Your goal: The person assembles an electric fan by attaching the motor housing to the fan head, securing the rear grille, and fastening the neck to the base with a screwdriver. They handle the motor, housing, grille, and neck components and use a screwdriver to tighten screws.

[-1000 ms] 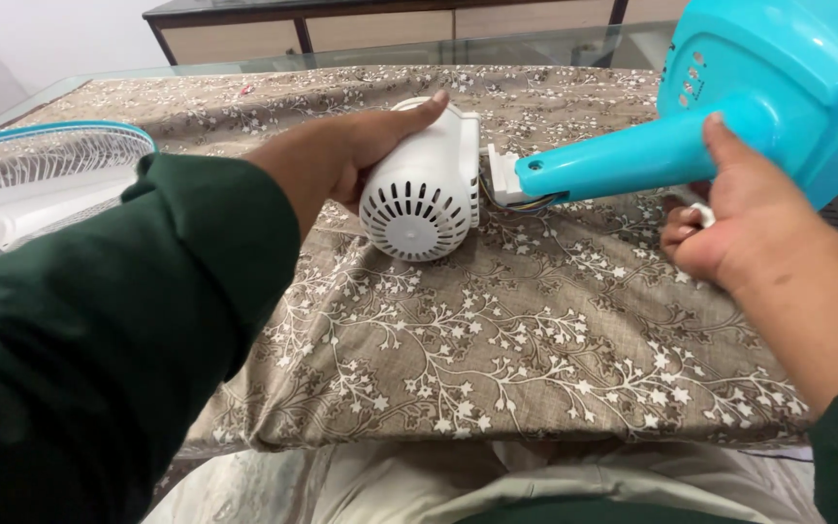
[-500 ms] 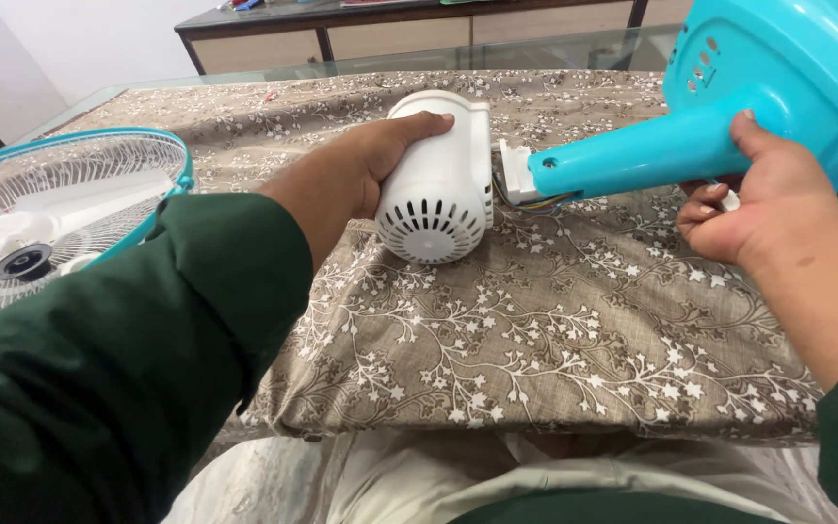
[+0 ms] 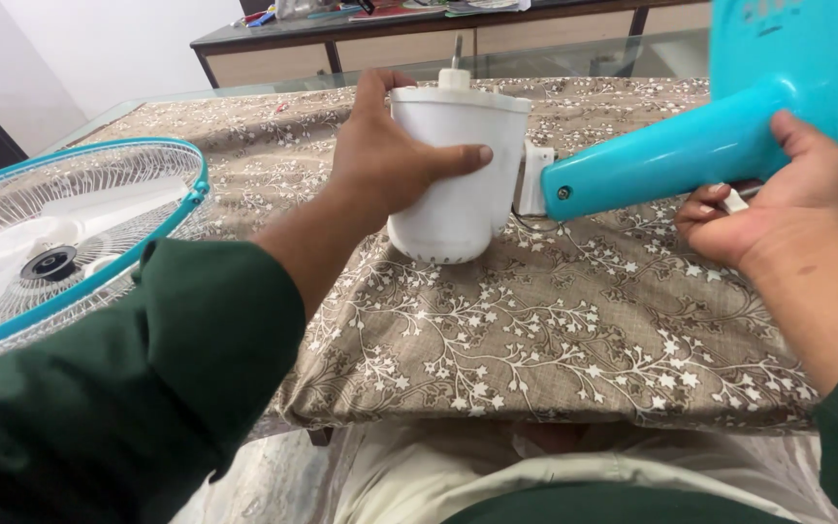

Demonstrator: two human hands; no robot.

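My left hand (image 3: 395, 160) is wrapped around the white fan motor housing (image 3: 458, 175), thumb lying across its near face and pointing toward 3 o'clock, fingers curled over the far side at 12 o'clock. The housing stands upright on the floral tablecloth (image 3: 555, 330), its vented end down against the cloth and its short metal shaft (image 3: 457, 53) poking straight up at 12 o'clock from the top cap. So the housing sits inside my grip, just right of my palm, with my hand clasped firmly onto it.

At 3 o'clock from the housing, a small white neck bracket (image 3: 533, 180) joins it to the turquoise fan stand (image 3: 691, 150), whose stem slants upward toward 2 o'clock and widens into the broad base at the top right corner of view. My right hand (image 3: 758, 209) is closed around that stem from below, thumb over the top, and my curled fingers also press a small white piece (image 3: 732, 199) whose kind I cannot tell.

Well away at 9 o'clock from my left hand, a turquoise-rimmed fan guard with white blades (image 3: 60, 238) lies flat on the glass table (image 3: 584, 53). Beyond, at 12 o'clock, stands a dark wooden sideboard (image 3: 341, 49).
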